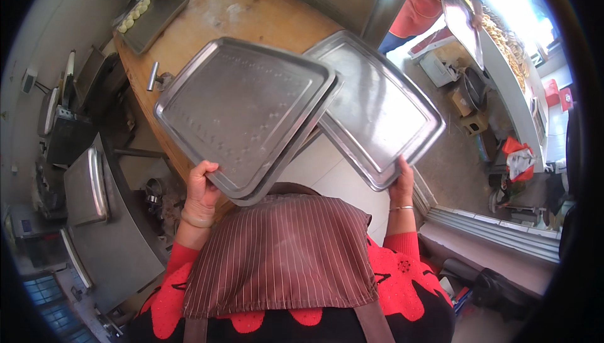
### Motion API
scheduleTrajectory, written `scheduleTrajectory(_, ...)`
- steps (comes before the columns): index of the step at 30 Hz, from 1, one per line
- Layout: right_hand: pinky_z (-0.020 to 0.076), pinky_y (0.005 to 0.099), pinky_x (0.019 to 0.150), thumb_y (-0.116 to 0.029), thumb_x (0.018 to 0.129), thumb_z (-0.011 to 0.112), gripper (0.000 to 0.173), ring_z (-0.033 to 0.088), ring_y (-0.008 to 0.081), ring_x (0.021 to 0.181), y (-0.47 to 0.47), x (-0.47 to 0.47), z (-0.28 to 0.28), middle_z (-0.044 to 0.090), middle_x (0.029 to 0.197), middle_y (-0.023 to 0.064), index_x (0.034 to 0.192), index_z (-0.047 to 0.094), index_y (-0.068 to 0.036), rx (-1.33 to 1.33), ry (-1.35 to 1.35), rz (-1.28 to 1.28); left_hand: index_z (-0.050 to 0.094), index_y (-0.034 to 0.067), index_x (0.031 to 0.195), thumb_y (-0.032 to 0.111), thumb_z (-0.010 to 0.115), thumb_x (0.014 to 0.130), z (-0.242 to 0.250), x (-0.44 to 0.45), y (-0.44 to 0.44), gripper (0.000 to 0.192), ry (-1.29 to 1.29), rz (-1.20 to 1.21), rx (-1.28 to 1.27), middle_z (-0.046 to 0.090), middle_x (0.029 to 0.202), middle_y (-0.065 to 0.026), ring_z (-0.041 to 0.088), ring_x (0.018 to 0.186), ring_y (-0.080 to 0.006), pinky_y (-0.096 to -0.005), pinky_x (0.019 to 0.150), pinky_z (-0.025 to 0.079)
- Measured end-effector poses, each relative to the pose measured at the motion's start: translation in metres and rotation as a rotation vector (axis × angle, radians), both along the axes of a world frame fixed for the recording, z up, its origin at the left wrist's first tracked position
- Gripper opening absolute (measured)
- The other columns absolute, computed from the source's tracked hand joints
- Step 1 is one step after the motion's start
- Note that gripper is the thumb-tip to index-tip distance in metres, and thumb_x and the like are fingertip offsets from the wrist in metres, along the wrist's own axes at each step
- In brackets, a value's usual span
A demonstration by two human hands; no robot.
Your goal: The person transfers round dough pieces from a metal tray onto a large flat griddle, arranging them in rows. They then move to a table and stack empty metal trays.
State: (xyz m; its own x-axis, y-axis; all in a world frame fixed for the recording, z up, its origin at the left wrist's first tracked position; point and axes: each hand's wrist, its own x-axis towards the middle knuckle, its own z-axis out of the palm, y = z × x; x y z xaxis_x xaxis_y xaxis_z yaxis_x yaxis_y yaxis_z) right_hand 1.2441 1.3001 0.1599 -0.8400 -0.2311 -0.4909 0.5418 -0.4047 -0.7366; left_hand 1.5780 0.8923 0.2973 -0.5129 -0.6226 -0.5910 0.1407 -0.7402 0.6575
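My left hand [204, 187] grips the near corner of a stack of metal baking trays [240, 116], thumb on the top tray's rim; at least two trays lie in it, slightly fanned. My right hand [402, 182] holds another shiny metal tray [377, 107] by its near right corner. That tray's far left part passes behind the stack in my left hand. Both sets are tilted in front of me, above the floor and the near edge of a wooden worktable [264, 8]. The surfaces of the trays facing me carry no food.
A deep metal tray [158, 24] with a row of pale dough pieces stands at the table's far left. Near it a metal cylinder [152, 76] lies at the edge. Metal trays [85, 187] rest at left. Beyond a doorway at right, a person in a red apron [420, 6] holds a tray.
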Motion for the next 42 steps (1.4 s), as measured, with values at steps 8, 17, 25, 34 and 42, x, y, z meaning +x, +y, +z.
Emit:
scheduleTrajectory(8, 0.0603, 0.0396, 0.091, -0.025, 0.103, 0.069, 0.041, 0.072, 0.0247, 0.106, -0.129, 0.047, -0.031, 0.071, 0.122, 0.0119, 0.134, 0.062, 0.002, 0.047, -0.004, 0.383, 0.067, 0.004, 0.09, 0.007, 0.066, 0.087, -0.024, -0.074, -0.009, 0.004, -0.002, -0.291, -0.015, 0.065, 0.077, -0.0015, 0.059, 0.06, -0.0108, -0.0228, 0.047, 0.037)
scheduleTrajectory(17, 0.0609, 0.0387, 0.083, -0.004, 0.092, 0.059, 0.049, 0.068, 0.0244, 0.108, -0.144, 0.053, -0.006, 0.067, 0.123, 0.0117, 0.141, 0.053, -0.001, -0.049, -0.026, 0.681, 0.068, 0.0, 0.102, 0.016, 0.07, 0.092, -0.077, -0.131, -0.028, 0.019, -0.147, -0.416, -0.255, 0.069, 0.083, -0.0035, 0.062, 0.064, -0.0103, -0.0237, 0.044, 0.04)
scheduleTrajectory(25, 0.0598, 0.0383, 0.087, -0.025, 0.095, 0.074, 0.06, 0.064, 0.0232, 0.114, -0.158, 0.052, -0.002, 0.063, 0.127, 0.0114, 0.144, 0.048, -0.002, 0.108, -0.072, 0.656, 0.042, -0.002, 0.128, 0.018, 0.071, 0.094, -0.126, -0.13, -0.046, 0.049, -0.521, -0.491, -0.585, 0.068, 0.093, -0.0112, 0.066, 0.067, -0.0173, -0.0283, 0.046, 0.052)
scheduleTrajectory(34, 0.0555, 0.0355, 0.092, -0.03, 0.088, 0.083, 0.089, 0.06, 0.0234, 0.122, -0.152, 0.069, 0.016, 0.058, 0.139, 0.0129, 0.157, 0.035, -0.001, 0.119, 0.133, 0.792, 0.037, 0.001, 0.129, 0.02, 0.069, 0.099, -0.128, -0.135, -0.016, 0.048, -0.557, -0.688, -0.544, 0.064, 0.082, -0.0097, 0.061, 0.057, -0.0148, -0.028, 0.043, 0.05)
scheduleTrajectory(42, 0.0563, 0.0427, 0.093, -0.04, 0.098, 0.073, 0.081, 0.061, 0.0258, 0.125, -0.086, 0.059, 0.009, 0.056, 0.146, 0.0132, 0.16, 0.033, -0.006, -0.044, 0.033, 0.385, 0.023, 0.0, 0.162, 0.02, 0.064, 0.103, -0.121, -0.085, -0.024, 0.075, -0.401, -0.646, -0.388, 0.068, 0.094, -0.0101, 0.066, 0.068, -0.0159, -0.029, 0.056, 0.055)
